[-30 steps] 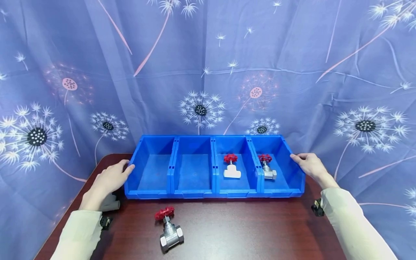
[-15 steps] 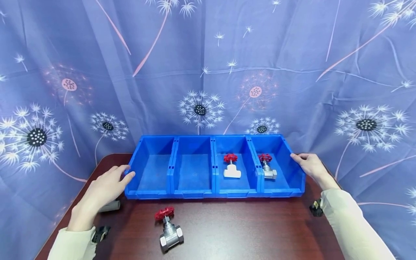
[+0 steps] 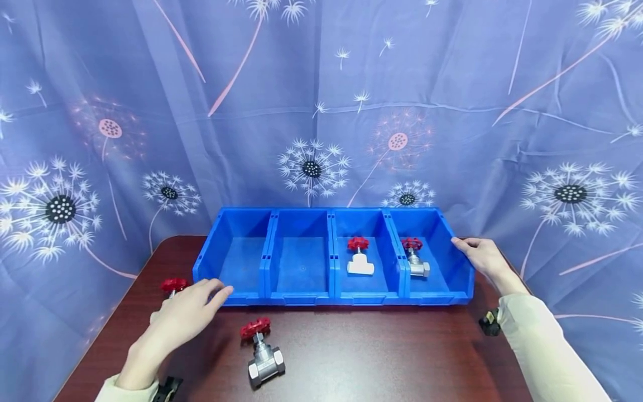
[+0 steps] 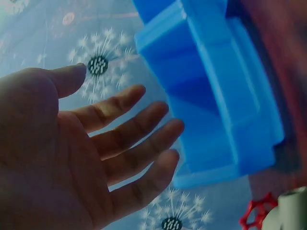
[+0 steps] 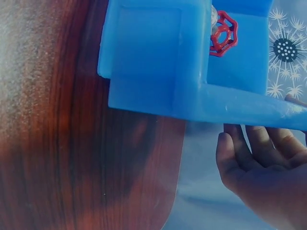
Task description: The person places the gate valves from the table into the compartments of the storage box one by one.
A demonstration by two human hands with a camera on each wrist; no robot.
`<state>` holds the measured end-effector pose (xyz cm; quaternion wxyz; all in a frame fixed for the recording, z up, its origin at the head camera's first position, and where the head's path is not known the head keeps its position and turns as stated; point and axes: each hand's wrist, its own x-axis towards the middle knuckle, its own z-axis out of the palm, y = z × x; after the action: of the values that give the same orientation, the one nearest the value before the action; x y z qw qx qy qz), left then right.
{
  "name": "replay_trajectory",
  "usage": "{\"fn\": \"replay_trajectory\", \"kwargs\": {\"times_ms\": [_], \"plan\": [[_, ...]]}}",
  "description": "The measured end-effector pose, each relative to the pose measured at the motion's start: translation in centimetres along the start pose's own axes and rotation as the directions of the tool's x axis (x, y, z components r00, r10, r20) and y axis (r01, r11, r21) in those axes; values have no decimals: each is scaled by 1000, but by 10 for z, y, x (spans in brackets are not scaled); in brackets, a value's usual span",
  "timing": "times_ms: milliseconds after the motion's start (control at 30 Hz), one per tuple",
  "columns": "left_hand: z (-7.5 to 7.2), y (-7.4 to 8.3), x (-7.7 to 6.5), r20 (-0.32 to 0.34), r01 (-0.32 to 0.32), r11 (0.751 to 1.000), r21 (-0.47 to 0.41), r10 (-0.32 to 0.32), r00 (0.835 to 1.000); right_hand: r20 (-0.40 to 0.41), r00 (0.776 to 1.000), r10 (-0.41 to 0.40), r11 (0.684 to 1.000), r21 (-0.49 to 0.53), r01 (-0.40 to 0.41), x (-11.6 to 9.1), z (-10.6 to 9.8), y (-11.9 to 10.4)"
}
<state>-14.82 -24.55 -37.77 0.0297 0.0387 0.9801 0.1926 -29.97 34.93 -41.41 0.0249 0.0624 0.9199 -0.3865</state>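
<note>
A row of joined blue storage bins (image 3: 301, 300) stands at the back of the table. My right hand (image 3: 487, 259) holds the outer wall of its right end, fingers against the outside in the right wrist view. My left hand (image 3: 183, 315), fingers relaxed and apart, hovers in front of the left bin and holds nothing. Partly hidden behind it is a grey valve with a red handwheel (image 3: 174, 285). A metal valve (image 3: 264, 360) with a red handwheel lies on the table to its right. A white plastic valve (image 3: 360, 264) and another metal valve (image 3: 417, 265) lie in the two right bins.
The dark red wooden table (image 3: 382, 352) has a rounded edge, seen at the right in the right wrist view. Close behind the bins hangs a blue curtain (image 3: 241, 167) with a dandelion pattern.
My left hand has let go of the bins' left end and moved toward me and right, uncovering the grey valve's red handwheel. My right hand stays at the right end.
</note>
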Motion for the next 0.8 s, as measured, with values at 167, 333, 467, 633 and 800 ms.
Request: {"fn": "replay_trajectory", "kwargs": {"times_ms": [167, 333, 467, 633, 800], "plan": [[11, 8, -5, 61, -7, 996, -85, 12, 998, -10, 1000, 3, 1000, 29, -3, 1, 1, -1], [19, 14, -9, 87, 9, 994, -112, 0, 996, -31, 999, 11, 1000, 29, -10, 2, 1, -1], [31, 16, -10, 142, 42, 992, -119, -25, 989, -45, 999, 14, 999, 37, -13, 2, 2, -1], [49, 16, -12, 183, 55, 993, -102, -36, 983, -55, 998, 17, 999, 47, -14, 1, 3, 1], [55, 20, -18, 193, 69, 994, -81, -52, 980, -59, 998, 25, 999, 42, -22, 1, 6, 2]]}}
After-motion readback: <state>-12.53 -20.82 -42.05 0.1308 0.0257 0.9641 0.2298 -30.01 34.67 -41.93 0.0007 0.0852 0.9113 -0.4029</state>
